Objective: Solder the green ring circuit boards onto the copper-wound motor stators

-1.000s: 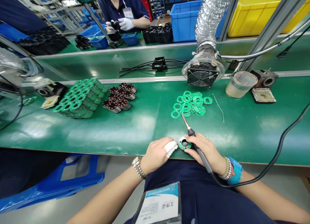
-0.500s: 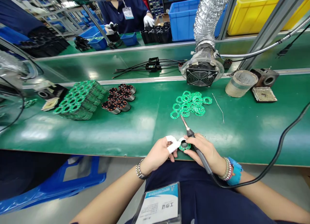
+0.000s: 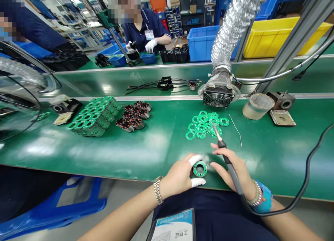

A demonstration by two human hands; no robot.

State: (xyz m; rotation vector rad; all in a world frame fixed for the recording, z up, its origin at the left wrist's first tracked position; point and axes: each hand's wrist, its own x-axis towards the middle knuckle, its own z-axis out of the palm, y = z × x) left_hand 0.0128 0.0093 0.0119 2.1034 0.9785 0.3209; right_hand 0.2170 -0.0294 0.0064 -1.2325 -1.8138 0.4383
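Note:
My left hand (image 3: 180, 175), with white covers on thumb and finger, curls round a small ring-shaped green circuit board (image 3: 200, 175) at the table's front edge. What lies under the board is mostly hidden. My right hand (image 3: 236, 166) holds a soldering iron (image 3: 235, 175), its handle lying across the hand and its tip pointing away from me. The thumb and forefinger of that hand are spread, a little apart from the board. Beyond the tip lies a loose pile of green ring boards (image 3: 202, 124). A thin bent wire of solder-like metal (image 3: 236, 131) lies right of the pile.
Stacked green board panels (image 3: 91, 112) and a group of copper-wound stators (image 3: 132, 119) stand left. A fume-extractor fan (image 3: 218, 96) hangs behind the pile. A round tub (image 3: 258, 107) and a soldering-iron stand (image 3: 283, 109) are right. A gloved co-worker (image 3: 150, 32) works across the line.
My right hand has drawn away to the right from the ring board, its fingers opening off it. The left hand has shifted its grip to thumb and finger on either side. The view has tilted up.

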